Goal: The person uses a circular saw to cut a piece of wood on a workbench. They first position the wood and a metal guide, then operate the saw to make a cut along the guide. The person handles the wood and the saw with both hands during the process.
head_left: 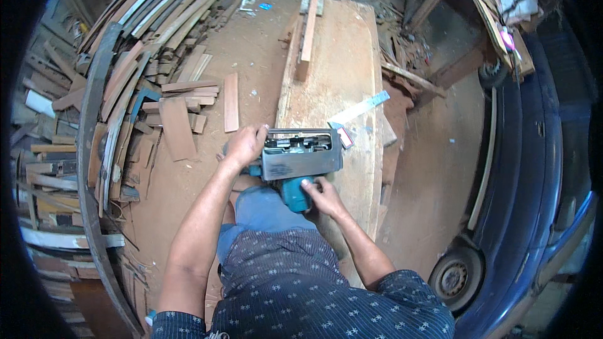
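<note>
A teal power tool that looks like a belt sander (pixel 301 166) is held on its side in front of my body, over the near part of a thick wooden board. Its open side faces up and shows metal parts inside; a grey, worn surface runs along it. My left hand (pixel 248 144) is closed on its left end, most fingers hidden. My right hand (pixel 323 194) wraps round the teal housing, thumb on top. Just beyond the tool lies a try square (pixel 359 110) with a metal blade, its reddish handle partly behind the tool.
The wooden board (pixel 352 44) stretches away from me, with a narrow wood strip (pixel 309 28) near its far left edge. Stacked timber offcuts (pixel 176 110) cover the floor at left, behind a long curved beam (pixel 100 100). A dark blue vehicle (pixel 521 169) stands at right.
</note>
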Motion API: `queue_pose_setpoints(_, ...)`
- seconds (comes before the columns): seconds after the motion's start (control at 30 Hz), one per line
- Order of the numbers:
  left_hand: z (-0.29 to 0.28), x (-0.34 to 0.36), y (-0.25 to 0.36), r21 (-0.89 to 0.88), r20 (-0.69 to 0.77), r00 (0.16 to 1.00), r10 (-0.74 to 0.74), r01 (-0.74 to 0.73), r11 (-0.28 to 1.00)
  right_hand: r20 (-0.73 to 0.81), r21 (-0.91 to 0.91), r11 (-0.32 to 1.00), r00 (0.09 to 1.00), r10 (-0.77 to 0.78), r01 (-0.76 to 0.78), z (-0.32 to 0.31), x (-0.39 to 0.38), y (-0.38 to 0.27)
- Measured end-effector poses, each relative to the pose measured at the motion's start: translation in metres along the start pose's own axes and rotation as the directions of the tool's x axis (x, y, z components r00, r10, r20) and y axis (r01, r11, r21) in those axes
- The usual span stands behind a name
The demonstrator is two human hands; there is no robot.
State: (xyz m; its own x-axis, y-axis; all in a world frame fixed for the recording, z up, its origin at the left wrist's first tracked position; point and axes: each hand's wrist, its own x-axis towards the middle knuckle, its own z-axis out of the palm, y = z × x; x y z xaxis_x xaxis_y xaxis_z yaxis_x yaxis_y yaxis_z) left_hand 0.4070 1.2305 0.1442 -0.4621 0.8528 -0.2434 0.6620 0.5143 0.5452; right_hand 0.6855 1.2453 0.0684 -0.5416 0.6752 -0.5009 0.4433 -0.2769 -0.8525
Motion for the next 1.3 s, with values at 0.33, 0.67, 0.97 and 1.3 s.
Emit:
queue_pose_setpoints(0.33, 0.05, 0.009, 0.019, 0.201, -0.442, 0.863, 0.243, -0.169, 0.965, 0.049, 0.529, 0.836, 0.989, 0.14, -0.145, -0.052, 0.039, 0.064)
queue_pose_setpoints(0.67, 0.027, 0.025, -0.039, -0.053, -0.293, 0.946, 0.139, -0.161, 0.986, 0.147, 0.696, 0.712, 0.989, -0.02, -0.09, -0.098, 0.113, 0.042)
queue_pose_setpoints(0.97, 0.023, 0.055, -0.08, -0.447, -0.125, 0.986, 0.11, -0.154, 0.881, 0.692, 0.276, 0.862, 0.711, 0.128, -0.424, -0.135, 0.119, -0.01)
queue_pose_setpoints(1.3, 0.032, 0.086, -0.087, -0.381, -0.008, 0.997, 0.08, -0.077, 0.921, 0.86, -0.029, 0.928, 0.463, 0.213, -0.372, -0.134, 0.122, -0.014)
